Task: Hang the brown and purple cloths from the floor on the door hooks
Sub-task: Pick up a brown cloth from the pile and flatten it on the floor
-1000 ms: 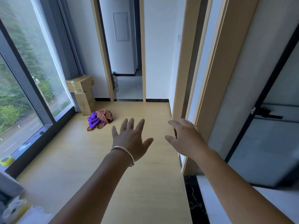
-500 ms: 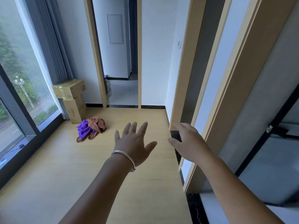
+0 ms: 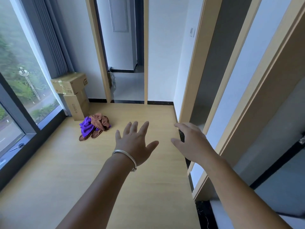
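A purple cloth (image 3: 86, 126) and a brown cloth (image 3: 101, 121) lie crumpled together on the wooden floor (image 3: 66, 171), in front of the cardboard boxes at the far left. My left hand (image 3: 134, 143), with a silver bangle on its wrist, is stretched out in the air, fingers spread, well short of the cloths and to their right. My right hand (image 3: 193, 145) is also out in front, fingers apart, empty, near the door frame. No door hooks show in this view.
Two stacked cardboard boxes (image 3: 74, 93) stand in the far left corner by a large window (image 3: 19, 76). A doorway (image 3: 125, 52) opens straight ahead. Wooden door frames (image 3: 193, 63) and a dark door with a handle (image 3: 302, 139) line the right side. Scissors (image 3: 18, 146) lie on the window sill.
The view has shifted forward and tilted up slightly; the cloth pile appears a little nearer. Both hands stay spread and empty in front of me.
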Demonstrator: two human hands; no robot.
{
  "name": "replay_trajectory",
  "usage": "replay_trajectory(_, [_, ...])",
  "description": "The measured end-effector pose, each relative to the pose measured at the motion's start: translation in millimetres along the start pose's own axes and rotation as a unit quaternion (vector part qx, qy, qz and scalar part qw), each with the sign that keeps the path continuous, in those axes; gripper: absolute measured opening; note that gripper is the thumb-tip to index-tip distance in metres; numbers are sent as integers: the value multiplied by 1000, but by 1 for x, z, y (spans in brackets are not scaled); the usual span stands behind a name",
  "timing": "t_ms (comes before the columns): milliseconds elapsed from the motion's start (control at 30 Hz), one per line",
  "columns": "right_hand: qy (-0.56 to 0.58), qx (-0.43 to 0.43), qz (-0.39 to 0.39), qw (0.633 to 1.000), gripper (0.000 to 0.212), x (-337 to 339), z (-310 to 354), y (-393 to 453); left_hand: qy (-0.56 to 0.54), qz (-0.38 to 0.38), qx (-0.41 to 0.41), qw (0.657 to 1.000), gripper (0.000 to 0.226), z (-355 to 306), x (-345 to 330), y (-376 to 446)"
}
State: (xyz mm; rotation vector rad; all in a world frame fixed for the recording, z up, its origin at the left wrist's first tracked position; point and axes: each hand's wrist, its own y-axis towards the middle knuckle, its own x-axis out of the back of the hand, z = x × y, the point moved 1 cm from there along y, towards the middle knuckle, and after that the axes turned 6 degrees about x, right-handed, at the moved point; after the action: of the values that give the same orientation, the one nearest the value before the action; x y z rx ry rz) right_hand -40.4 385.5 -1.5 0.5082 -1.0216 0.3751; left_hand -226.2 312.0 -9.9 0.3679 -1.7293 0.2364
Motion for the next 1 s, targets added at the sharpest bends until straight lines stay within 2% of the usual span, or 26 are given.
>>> replay_trajectory(600, [2, 42, -7, 999, 52, 16, -121, 226, 19, -17, 12, 1000, 76, -73, -7, 241])
replay_trajectory(1000, [-9, 23, 1, 1000, 51, -16, -157, 397, -5, -9, 0, 1000, 77, -56, -24, 424])
